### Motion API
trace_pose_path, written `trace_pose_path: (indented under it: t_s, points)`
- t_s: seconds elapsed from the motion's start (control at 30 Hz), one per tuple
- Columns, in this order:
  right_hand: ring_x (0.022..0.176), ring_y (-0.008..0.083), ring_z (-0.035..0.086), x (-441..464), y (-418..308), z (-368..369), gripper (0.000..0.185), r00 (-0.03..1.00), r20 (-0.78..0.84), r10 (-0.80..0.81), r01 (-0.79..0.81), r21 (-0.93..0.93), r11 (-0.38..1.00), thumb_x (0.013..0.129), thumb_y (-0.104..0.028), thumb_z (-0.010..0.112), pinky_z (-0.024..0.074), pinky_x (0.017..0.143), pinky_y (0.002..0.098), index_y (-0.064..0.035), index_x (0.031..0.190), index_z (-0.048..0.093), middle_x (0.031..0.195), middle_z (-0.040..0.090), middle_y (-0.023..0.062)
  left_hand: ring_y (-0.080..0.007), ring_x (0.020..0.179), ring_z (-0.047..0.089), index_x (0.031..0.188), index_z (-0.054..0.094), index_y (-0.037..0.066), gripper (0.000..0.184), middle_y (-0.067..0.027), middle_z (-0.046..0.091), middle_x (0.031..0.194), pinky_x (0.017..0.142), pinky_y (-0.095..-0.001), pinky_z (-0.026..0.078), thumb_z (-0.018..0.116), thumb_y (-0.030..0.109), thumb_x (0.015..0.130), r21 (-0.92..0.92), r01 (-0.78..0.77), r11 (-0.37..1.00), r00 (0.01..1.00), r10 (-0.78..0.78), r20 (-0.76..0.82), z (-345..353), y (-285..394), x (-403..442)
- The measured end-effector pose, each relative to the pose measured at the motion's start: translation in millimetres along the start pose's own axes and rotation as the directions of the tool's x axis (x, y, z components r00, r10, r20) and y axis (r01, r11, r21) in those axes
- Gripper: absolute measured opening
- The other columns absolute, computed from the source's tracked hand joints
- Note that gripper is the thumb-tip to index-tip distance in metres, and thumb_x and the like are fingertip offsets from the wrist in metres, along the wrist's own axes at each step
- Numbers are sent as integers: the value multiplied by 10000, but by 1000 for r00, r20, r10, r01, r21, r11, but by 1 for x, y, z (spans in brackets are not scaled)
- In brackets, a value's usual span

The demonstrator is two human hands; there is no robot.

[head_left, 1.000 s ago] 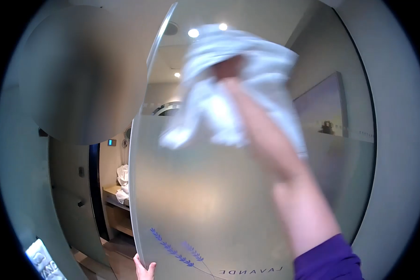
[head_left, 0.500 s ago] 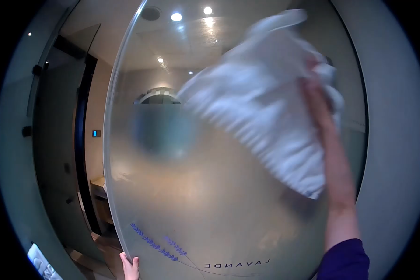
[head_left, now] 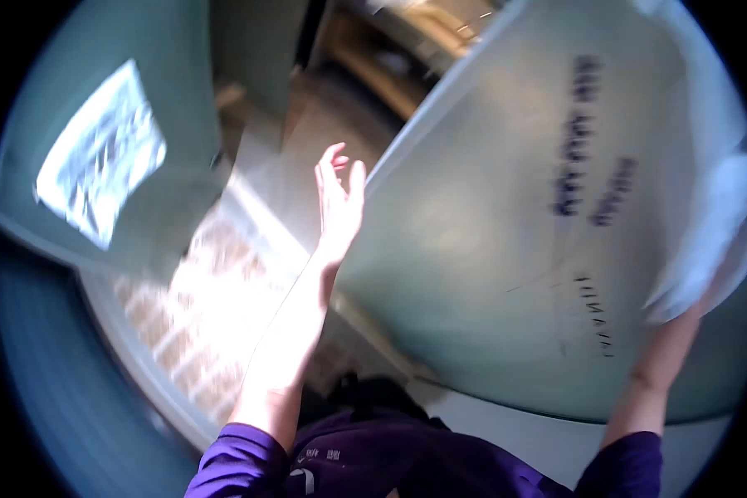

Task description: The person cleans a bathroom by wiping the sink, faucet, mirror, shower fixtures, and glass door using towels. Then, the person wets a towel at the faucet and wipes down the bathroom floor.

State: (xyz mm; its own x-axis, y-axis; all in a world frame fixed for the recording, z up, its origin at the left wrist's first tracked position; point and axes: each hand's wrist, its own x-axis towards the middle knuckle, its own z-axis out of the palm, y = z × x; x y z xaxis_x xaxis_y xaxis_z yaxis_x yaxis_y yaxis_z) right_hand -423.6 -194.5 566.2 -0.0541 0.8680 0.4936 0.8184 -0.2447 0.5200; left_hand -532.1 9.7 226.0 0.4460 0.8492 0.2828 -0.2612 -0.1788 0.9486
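Observation:
A frosted glass panel (head_left: 465, 249) with dark printed sprigs and lettering stands tilted across the view. Just beside its free edge is my left hand (head_left: 340, 203), fingers apart and loosely curved, the thumb near the edge; whether it touches the glass I cannot tell. At the far right, my right hand (head_left: 709, 292) is mostly covered by a white towel (head_left: 710, 216), which it holds against or close to the glass. Motion blurs the towel and the print.
On the left, a white patterned sheet (head_left: 104, 158) hangs on another glass wall (head_left: 170, 33). Brightly lit textured floor (head_left: 191, 307) lies below, with a pale sill strip (head_left: 261, 220). A wooden shelf unit (head_left: 382, 70) stands beyond the panel's edge.
The view has tilted down and turned toward the floor. My left hand, earlier at the glass edge, now shows with fingers apart. The right hand and towel appear farther right and lower.

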Motion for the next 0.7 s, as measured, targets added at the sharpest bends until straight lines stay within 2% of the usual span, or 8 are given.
trace_pose_path:
  t_s: [0.07, 0.17, 0.33, 0.4, 0.53, 0.6, 0.63, 0.7]
  points:
    - [1075, 225, 440, -44, -96, 100, 414, 954, 290, -78, -50, 409, 911, 880, -228, 414, 339, 905, 317, -77, 1261, 353, 1156, 489, 115, -200, 954, 444, 1221, 341, 76, 420, -110, 458, 1034, 847, -309, 360, 496, 220, 859, -154, 172, 973, 975, -190, -111, -63, -76, -53]
    - [1074, 218, 435, -146, -219, 226, 408, 715, 633, -298, -389, 714, 583, 883, -245, 412, 330, 911, 309, -73, 1250, 367, 1153, 487, 112, -118, 750, 462, 1222, 338, 65, 391, -25, 473, 829, 697, -249, 395, 467, 169, 868, 144, 648, 748, 750, -594, -291, -157, -166, -175]
    - [1073, 207, 428, -247, -369, 425, 402, 503, 716, -485, -741, 646, 185, 887, -274, 408, 316, 920, 296, -68, 1231, 390, 1148, 483, 108, -69, 673, 429, 1058, 427, 45, 208, -5, 471, 757, 622, -217, 383, 467, 129, 872, 167, 824, 541, 557, -719, -416, -217, -210, -357]
    - [1073, 202, 425, -248, -416, 516, 401, 579, 667, -469, -750, 661, 12, 888, -286, 407, 310, 924, 291, -66, 1224, 399, 1146, 481, 106, -120, 576, 485, 1031, 468, 45, 213, -47, 500, 655, 554, -251, 419, 513, 85, 826, 316, 786, 532, 615, -729, -302, -220, -230, -401]
    - [1072, 194, 419, -257, -485, 697, 403, 889, 316, -332, -432, 820, -376, 891, -309, 404, 298, 932, 281, -61, 1209, 417, 1143, 479, 103, -121, 607, 516, 1006, 494, 27, 196, -63, 527, 690, 563, -245, 423, 517, 81, 819, 290, 880, 376, 429, -892, -144, -200, -284, -424]
    - [1150, 199, 346, -297, -538, 716, 394, 590, 803, -77, -677, 440, -590, 894, -284, 406, 265, 962, 292, -63, 1221, 408, 1238, 402, 112, -147, 700, 549, 1003, 504, 29, 210, -78, 538, 739, 636, -270, 436, 536, 72, 800, 367, 854, 367, 419, -906, -68, -188, -319, -433]
    - [1141, 231, 366, -361, -555, 769, 415, 802, 597, 33, -598, 802, 16, 884, -298, 427, 247, 975, 299, -64, 1227, 406, 1223, 423, 123, -157, 749, 548, 1012, 497, 22, 220, -84, 540, 787, 674, -274, 433, 532, 75, 802, 384, 856, 345, 384, -923, -28, -181, -332, -432]
    - [1137, 254, 372, -455, -577, 808, 427, 851, 525, 9, -513, 828, 228, 877, -303, 437, 248, 981, 309, -54, 1223, 409, 1201, 446, 127, -168, 798, 547, 1022, 490, 15, 230, -91, 541, 834, 711, -277, 431, 527, 79, 804, 401, 873, 277, 300, -954, 7, -169, -351, -430]
